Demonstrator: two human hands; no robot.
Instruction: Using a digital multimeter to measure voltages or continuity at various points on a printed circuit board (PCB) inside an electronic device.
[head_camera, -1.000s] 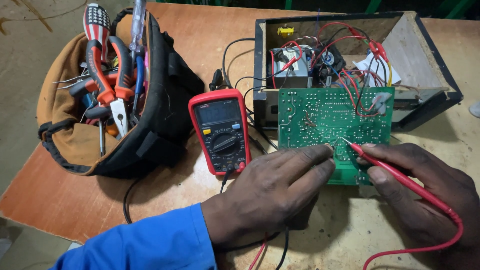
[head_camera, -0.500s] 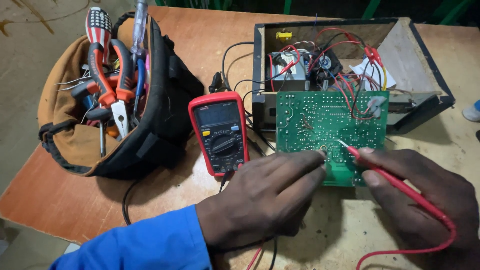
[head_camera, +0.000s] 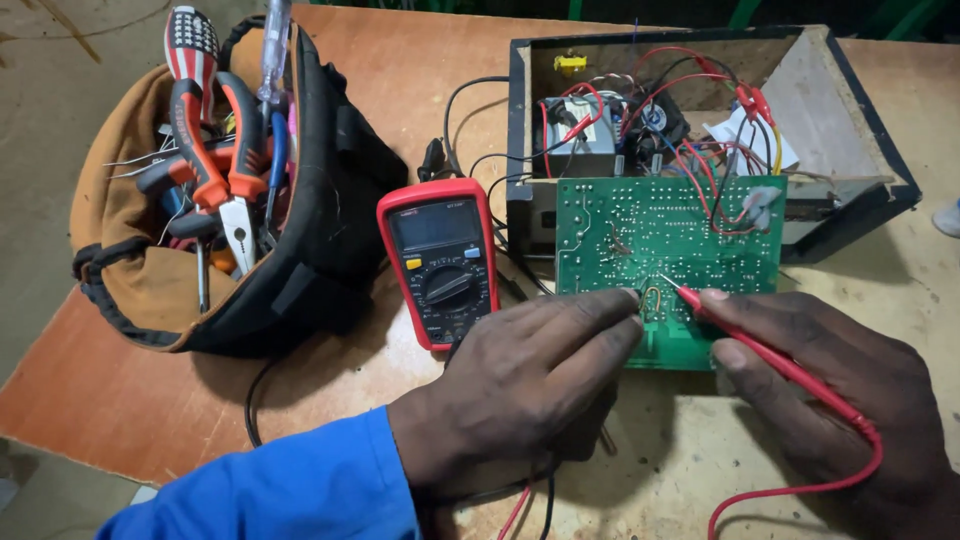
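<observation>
While the green circuit board (head_camera: 668, 255) lies solder side up against the open black case (head_camera: 850, 130) on the surface, the left hand (head_camera: 520, 385) presses closed fingers on its lower edge; the right hand (head_camera: 840, 400) pinches a red probe (head_camera: 770, 360). Judged light, rigid, fragile: hold by edges.

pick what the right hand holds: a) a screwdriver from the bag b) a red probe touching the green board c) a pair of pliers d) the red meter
b, since the right hand pinches a red probe whose tip rests on the green board, while the meter lies untouched on the table and the pliers stay in the bag.
</observation>
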